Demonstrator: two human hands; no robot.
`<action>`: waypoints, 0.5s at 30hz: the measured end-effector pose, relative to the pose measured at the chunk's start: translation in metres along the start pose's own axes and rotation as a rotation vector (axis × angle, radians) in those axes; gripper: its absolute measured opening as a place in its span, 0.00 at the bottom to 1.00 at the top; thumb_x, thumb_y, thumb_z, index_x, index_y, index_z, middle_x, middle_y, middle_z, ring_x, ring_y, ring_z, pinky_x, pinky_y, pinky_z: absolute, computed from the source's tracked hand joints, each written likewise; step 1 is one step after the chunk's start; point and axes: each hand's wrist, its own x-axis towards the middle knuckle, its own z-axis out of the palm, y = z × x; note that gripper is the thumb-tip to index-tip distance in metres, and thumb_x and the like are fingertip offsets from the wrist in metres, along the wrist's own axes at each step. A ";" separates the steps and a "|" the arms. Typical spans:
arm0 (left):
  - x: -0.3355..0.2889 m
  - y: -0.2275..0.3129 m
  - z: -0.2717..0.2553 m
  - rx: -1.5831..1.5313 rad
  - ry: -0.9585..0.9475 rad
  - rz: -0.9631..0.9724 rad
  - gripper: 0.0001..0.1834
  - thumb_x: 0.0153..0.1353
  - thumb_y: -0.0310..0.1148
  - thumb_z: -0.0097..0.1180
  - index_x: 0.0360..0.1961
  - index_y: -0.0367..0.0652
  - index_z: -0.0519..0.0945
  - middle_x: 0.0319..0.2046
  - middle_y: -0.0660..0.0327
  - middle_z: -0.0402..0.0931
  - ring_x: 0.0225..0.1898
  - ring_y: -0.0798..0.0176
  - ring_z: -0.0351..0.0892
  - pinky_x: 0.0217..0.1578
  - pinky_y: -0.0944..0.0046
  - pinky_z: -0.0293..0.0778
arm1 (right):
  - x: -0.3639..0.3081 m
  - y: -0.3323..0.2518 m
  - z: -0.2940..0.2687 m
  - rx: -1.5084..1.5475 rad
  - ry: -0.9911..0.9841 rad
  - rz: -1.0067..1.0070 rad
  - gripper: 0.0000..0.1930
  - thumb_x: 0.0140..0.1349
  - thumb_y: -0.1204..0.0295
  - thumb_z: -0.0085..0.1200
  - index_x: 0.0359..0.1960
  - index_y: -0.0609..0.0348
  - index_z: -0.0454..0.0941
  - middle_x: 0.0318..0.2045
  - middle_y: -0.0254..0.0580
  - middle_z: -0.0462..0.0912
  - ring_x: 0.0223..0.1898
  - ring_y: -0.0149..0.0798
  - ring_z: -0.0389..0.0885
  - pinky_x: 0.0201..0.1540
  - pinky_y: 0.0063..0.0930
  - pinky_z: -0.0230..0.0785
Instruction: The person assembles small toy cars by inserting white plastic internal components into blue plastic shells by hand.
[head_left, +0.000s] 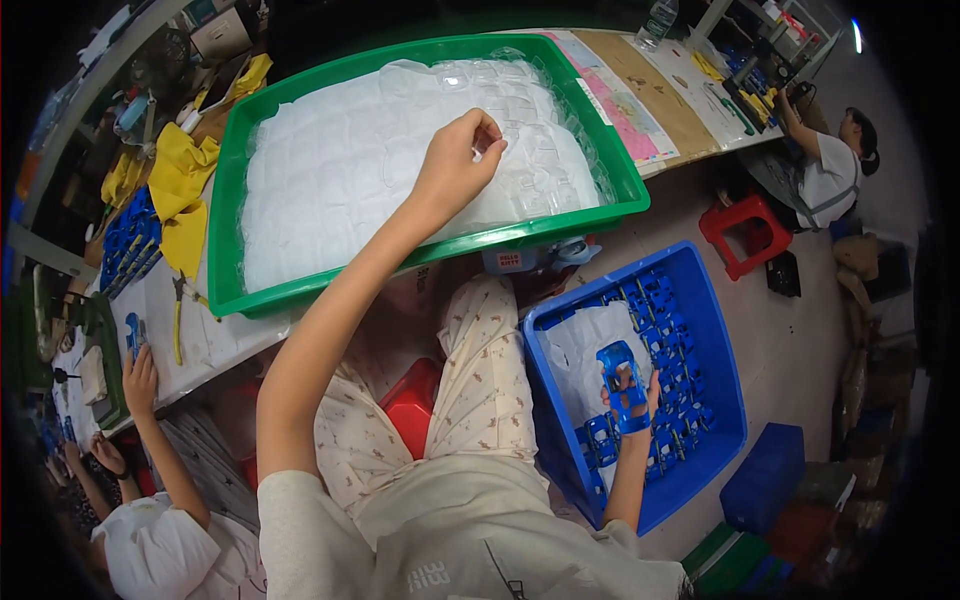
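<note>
Workshop counter (200, 345), paper-covered, carries a large green plastic tray (232, 180) filled with clear moulded plastic blister shells (350, 160). Left hand (458, 160) rests on the shells at the tray's right half, grip narrow, fingertips pinched on a shell edge. Right hand (628, 392), grip closed around a blue plastic toy-car body (622, 385), sits over the blue plastic crate (715, 330) of similar parts on the floor.

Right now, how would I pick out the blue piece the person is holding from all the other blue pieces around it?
Find the blue crate on the floor at the person's right, below the green tray on the table. Above its white sheet, the right hand grips a blue plastic toy-car body. It is the only one lifted upright in a hand; the others lie loose in the crate.
</note>
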 end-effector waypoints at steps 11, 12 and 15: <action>-0.164 0.071 -0.061 -0.923 -0.236 -0.479 0.06 0.59 0.25 0.47 0.38 0.36 0.69 0.30 0.64 0.67 0.29 0.75 0.66 0.30 0.75 0.66 | -0.016 0.031 0.168 0.150 -0.837 0.109 0.44 0.44 0.54 0.57 0.57 0.71 0.53 0.50 0.67 0.63 0.29 0.48 0.78 0.30 0.30 0.73; -0.175 0.069 -0.061 -0.922 -0.223 -0.478 0.06 0.59 0.25 0.46 0.38 0.36 0.69 0.30 0.65 0.67 0.28 0.76 0.65 0.30 0.76 0.65 | -0.017 0.033 0.175 0.149 -0.832 0.124 0.44 0.44 0.54 0.57 0.57 0.71 0.53 0.50 0.67 0.63 0.29 0.48 0.78 0.30 0.30 0.73; -0.203 0.061 -0.058 -0.856 -0.215 -0.480 0.09 0.60 0.25 0.46 0.41 0.36 0.70 0.29 0.67 0.67 0.28 0.77 0.64 0.29 0.78 0.62 | -0.022 0.042 0.197 0.147 -0.932 0.237 0.49 0.43 0.52 0.58 0.59 0.74 0.47 0.57 0.68 0.54 0.30 0.45 0.79 0.30 0.28 0.73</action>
